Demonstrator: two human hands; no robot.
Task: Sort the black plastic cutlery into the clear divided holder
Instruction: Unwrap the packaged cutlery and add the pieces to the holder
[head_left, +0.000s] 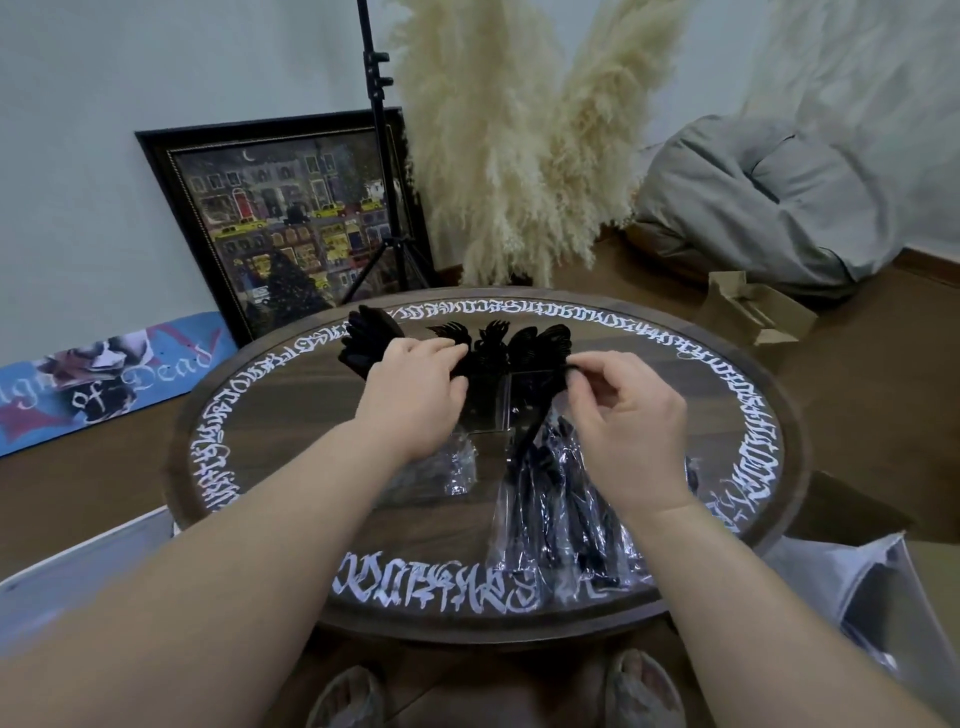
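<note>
The clear divided holder (491, 402) stands in the middle of the round table. Bunches of black forks (496, 340) and spoons (543, 343) stick up from its far compartments. My left hand (410, 392) grips a fanned bunch of black cutlery (366, 338) beside the holder's left side. My right hand (626, 415) pinches the top of a single black piece (535, 421) that slants down by the holder's right edge. Below it lie clear plastic bags of black cutlery (561, 519). A crumpled clear bag (457, 467) lies by my left wrist.
The dark round table (270, 415) has a ring of white lettering. Behind it stand a framed picture (291, 223), a tripod (384, 218) and pampas grass (498, 156). A cardboard box (753, 312) sits on the floor at right. My feet (639, 691) show under the table.
</note>
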